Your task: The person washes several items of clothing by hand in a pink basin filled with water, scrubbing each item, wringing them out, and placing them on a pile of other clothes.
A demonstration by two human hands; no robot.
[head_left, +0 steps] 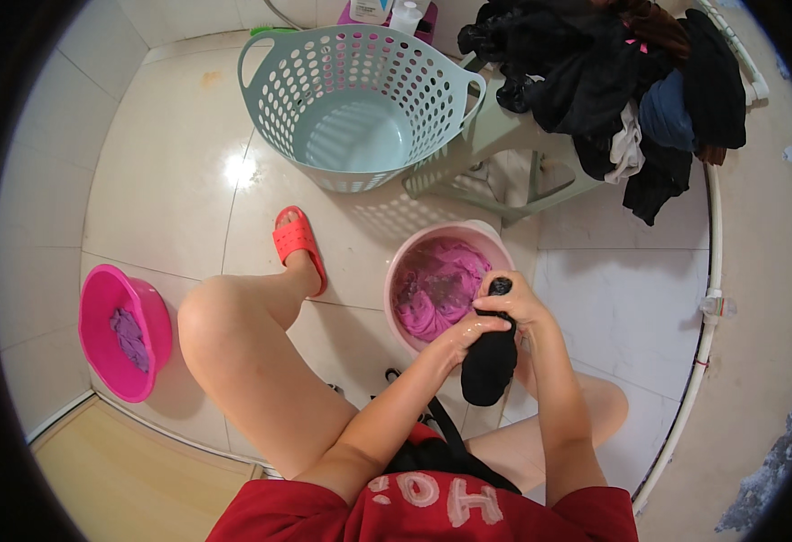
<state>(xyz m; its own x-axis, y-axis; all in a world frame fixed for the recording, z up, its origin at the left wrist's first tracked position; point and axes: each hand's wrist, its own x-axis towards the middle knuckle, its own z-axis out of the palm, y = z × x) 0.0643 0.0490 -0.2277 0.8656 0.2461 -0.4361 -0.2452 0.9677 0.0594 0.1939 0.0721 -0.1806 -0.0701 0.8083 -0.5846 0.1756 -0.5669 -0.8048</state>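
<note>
A wet black sock [489,369] is bunched between my two hands, over the near right rim of a pale pink basin [400,327]. My left hand [470,335] grips its middle, thumb across the cloth. My right hand [520,302] is wrapped around the upper part, and a tip of black cloth pokes out above the fingers. The sock's wide end hangs down toward me. In the basin, pink-purple cloth [446,285] lies in water.
A pale green perforated laundry basket [357,135] stands ahead on the tiles. Dark clothes [586,77] are heaped on a green stool [495,144] at far right. At left is a bright pink basin [163,336] holding purple cloth [130,339]. A pipe [698,361] runs along the right wall.
</note>
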